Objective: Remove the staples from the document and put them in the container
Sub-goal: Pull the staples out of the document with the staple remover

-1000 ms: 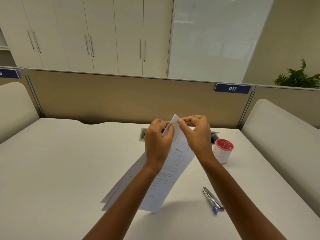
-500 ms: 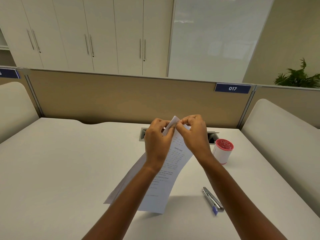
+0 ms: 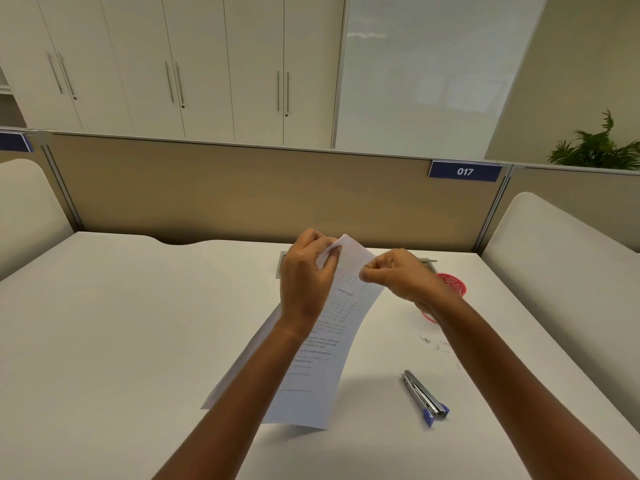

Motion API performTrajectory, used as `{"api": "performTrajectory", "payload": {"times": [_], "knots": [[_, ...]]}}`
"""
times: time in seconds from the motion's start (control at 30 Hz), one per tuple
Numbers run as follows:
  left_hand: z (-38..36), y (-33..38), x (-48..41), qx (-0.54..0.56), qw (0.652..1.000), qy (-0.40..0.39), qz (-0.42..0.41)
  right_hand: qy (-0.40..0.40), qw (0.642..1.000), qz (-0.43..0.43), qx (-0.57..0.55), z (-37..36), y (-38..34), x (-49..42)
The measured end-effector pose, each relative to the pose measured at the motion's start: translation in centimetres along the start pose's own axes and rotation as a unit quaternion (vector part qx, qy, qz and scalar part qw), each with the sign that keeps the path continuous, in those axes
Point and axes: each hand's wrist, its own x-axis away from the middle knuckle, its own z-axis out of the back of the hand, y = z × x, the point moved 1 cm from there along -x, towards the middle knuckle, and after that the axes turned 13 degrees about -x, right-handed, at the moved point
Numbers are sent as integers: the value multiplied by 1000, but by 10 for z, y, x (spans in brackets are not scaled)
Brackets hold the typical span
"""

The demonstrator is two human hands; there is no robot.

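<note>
My left hand pinches the top corner of the printed document, holding the sheets tilted up off the white desk. To the right of that corner is my right hand, its fingertips pinched tight at the paper's right edge. Anything between them is too small to see. The red-topped container stands just behind my right wrist, mostly hidden by it. A few loose staples lie on the desk in front of the container.
A silver and blue staple remover lies on the desk at the right, beside my right forearm. A cable slot sits behind the hands. A beige partition closes off the back of the desk, and padded panels stand at both sides.
My right hand has pulled away from the paper's top corner to the right and slightly down, fingers still pinched. The left hand keeps its hold on the corner, and the page now hangs straighter.
</note>
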Motion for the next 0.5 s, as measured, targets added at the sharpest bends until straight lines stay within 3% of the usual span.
{"api": "performTrajectory", "payload": {"times": [0.1,0.23,0.4,0.5], "knots": [[2,-5,-2,18,999,16,28,87,996,-19,31,16,47,-14],[5,-14,-2,68,993,32,94,172,978,-115,38,34,140,-24],[7,-23,1,103,983,41,147,236,934,-269,18,52,233,-13],[9,-26,3,106,981,45,154,263,911,-318,-5,62,265,-11]]}}
